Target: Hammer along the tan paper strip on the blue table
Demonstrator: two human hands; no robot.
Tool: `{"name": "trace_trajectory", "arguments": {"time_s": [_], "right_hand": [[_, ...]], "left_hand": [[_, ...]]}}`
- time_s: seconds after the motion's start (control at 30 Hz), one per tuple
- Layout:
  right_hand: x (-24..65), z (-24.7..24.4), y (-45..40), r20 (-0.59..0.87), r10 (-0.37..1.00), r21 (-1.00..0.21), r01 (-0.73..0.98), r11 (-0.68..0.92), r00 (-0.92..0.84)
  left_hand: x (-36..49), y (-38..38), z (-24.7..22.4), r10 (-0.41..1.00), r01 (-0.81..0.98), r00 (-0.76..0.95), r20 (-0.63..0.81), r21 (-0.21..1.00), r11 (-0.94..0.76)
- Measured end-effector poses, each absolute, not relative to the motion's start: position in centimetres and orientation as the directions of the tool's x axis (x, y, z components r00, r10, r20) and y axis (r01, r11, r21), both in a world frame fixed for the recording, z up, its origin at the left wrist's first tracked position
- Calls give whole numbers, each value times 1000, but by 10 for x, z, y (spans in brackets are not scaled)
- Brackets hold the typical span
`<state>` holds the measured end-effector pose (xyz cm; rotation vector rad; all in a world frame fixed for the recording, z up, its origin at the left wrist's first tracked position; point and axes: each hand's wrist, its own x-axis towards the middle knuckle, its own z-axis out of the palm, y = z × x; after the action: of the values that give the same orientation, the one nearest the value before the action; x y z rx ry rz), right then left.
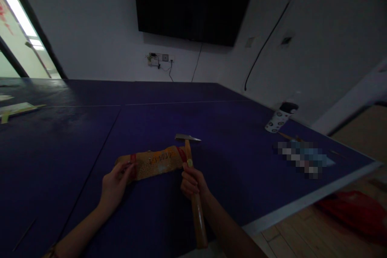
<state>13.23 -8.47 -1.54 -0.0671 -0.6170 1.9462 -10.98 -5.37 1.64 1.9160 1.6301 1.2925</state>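
Observation:
A tan, patterned strip (159,163) with dark markings and a red band near each end lies across the blue tabletop. My left hand (116,177) pinches its left end beside the red band. In my right hand (193,181) is a hammer (198,217), gripped around its wooden handle with the fingers closed. The hammer's metal head points away from me, just beyond the strip's right end, and the handle passes over or beside that end. Whether my right fingers also touch the strip, I cannot tell.
A patterned bottle with a black lid (278,120) stands at the right, near a blurred item (305,157). Papers (18,109) lie at the far left, a thin rod (24,234) at the lower left. Beyond the table's right edge (281,213), something red (356,213) is on the floor.

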Motion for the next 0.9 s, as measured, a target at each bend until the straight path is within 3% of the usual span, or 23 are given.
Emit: {"name": "trace_trajectory", "arguments": {"time_s": [0.47,0.9], "right_hand": [[132,-14,-84,213,866,-470,-824,-316,-453],[135,-15,-85,203,858,-442,-826,-349,-471]], "left_hand": [[-110,-51,4,914,677,-38,403,684,-273],[-102,-47,-2,880,677,-12,475,652,-343]]}}
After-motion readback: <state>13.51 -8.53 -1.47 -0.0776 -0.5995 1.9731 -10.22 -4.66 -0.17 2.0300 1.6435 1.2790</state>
